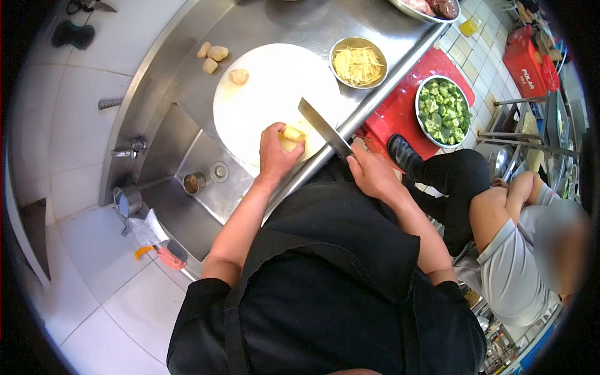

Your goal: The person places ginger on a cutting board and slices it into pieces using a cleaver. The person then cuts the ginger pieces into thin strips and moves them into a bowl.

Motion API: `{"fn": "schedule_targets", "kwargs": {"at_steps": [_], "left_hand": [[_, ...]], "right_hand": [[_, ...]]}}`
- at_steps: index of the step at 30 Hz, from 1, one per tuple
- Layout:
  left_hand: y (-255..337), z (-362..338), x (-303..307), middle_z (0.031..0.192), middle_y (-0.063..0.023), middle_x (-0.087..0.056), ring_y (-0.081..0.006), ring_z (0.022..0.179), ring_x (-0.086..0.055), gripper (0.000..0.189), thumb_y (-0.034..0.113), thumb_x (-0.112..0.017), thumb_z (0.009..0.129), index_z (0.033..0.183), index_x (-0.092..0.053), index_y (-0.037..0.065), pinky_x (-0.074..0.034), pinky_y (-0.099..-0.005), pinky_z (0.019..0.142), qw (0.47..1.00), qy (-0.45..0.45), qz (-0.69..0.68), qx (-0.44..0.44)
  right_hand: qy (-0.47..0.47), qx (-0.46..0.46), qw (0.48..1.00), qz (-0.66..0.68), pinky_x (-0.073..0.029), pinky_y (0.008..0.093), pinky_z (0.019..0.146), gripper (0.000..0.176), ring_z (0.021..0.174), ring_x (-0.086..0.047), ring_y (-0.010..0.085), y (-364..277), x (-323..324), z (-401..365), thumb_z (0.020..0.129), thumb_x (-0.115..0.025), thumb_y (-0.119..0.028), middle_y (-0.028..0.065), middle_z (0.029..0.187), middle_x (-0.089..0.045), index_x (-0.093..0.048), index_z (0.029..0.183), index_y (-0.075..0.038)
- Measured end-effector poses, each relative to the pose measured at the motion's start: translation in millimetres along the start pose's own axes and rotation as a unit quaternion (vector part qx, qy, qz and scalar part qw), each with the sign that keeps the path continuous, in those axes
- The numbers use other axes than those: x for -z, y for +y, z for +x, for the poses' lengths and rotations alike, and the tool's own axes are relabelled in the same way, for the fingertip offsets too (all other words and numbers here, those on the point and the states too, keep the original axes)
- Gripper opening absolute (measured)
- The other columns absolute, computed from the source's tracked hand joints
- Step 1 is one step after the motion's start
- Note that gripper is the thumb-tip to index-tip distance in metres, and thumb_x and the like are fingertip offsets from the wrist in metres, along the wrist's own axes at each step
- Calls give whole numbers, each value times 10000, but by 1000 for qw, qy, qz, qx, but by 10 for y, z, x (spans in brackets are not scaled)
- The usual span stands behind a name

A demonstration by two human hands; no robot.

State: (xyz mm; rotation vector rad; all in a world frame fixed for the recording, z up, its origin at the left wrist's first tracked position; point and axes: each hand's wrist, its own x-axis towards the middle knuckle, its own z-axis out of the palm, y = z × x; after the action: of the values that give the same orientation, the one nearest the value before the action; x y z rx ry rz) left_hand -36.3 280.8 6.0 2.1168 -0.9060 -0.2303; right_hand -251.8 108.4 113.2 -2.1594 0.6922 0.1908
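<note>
On the round white cutting board (269, 75), my left hand (277, 153) grips a pale yellow peeled piece (290, 136) between thumb and fingers. Thin slices seem to lie just right of it. My right hand (370, 170) is closed round the handle of a wide-bladed knife (322, 127), its blade tilted over the board's right part, apart from the piece. Another peeled piece (238, 76) rests near the board's upper left edge. Several similar pieces (217, 53) sit on the steel counter beyond it. A metal bowl (332, 61) of yellow shreds stands at the board's upper right.
A steel sink (169, 187) with a small cup (194, 183) is at the left. Below the counter edge, a bowl of broccoli (443, 111) stands on a red surface (400, 119). A seated person (509, 256) is close on the right. A meat bowl (428, 11) is at the top.
</note>
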Motion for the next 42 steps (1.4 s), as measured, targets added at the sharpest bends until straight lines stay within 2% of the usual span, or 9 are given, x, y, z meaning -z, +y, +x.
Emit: {"fn": "schedule_targets", "kwargs": {"at_steps": [5,9,12,16,18,22,27,32,42], "left_hand": [[-88,203,490,1199,-175,-647,-382,1158,-598,588,204,-836,731,1251,-626,27,-501,-470,1034,997,-9,72,-20],[-77,401,694,1368,-180,-654,-390,1304,-576,537,217,-798,772,1281,-736,61,-459,-475,1146,980,-118,162,9],[40,507,482,1481,-171,-631,-390,1402,-533,445,164,-731,879,1319,-743,98,-405,-486,1200,971,-154,126,-131],[257,728,231,1379,-158,-688,-354,1306,-610,360,90,-675,941,1291,-759,84,-472,-458,1130,943,-235,135,-193],[296,794,225,1246,-137,-724,-327,1210,-649,315,83,-677,941,1239,-778,77,-507,-443,1063,921,-328,148,-151],[286,751,318,1158,-119,-717,-316,1113,-659,222,108,-690,946,1147,-770,64,-514,-462,1020,913,-332,161,-173],[251,546,223,1102,-113,-700,-327,1044,-661,95,93,-694,941,1023,-709,49,-550,-447,897,961,-165,63,-214],[116,191,311,1194,-199,-679,-378,1146,-664,286,34,-709,907,1191,-686,-1,-553,-444,993,972,-178,8,-156],[194,219,75,1217,-199,-703,-376,1117,-676,293,115,-729,955,1219,-699,-8,-550,-452,984,990,-98,50,-87]], "right_hand": [[-2,-48,999,18,-457,658,838,242,997,-638,579,163,-29,-110,1079,-543,-238,368,974,-676,-510,1209,-37],[35,-35,998,25,-465,654,858,247,1024,-631,585,291,-82,-79,1076,-553,-242,373,994,-677,-534,1181,-20],[47,-31,998,32,-470,651,866,247,1032,-632,583,323,-120,-48,1073,-560,-236,372,1006,-680,-546,1165,-7],[48,-40,998,24,-477,647,871,251,1037,-637,580,239,-106,-42,1068,-568,-227,366,1015,-685,-546,1160,6],[45,-33,998,21,-491,627,866,277,1044,-644,572,293,-115,-28,1069,-571,-235,361,1022,-690,-546,1216,-1],[44,-33,998,14,-499,606,868,302,1062,-648,560,344,-159,-65,1067,-577,-246,357,1033,-695,-548,1250,-7],[43,-32,998,22,-489,613,847,280,1040,-648,563,335,-142,-84,1066,-582,-251,357,1013,-691,-550,1188,-1],[43,-9,999,5,-479,653,832,227,980,-646,583,213,-99,-111,1067,-570,-235,364,940,-680,-549,1121,-15],[21,21,995,-96,-498,670,779,214,870,-669,577,26,-50,5,1067,-564,-220,362,871,-683,-510,1101,-16]]}}
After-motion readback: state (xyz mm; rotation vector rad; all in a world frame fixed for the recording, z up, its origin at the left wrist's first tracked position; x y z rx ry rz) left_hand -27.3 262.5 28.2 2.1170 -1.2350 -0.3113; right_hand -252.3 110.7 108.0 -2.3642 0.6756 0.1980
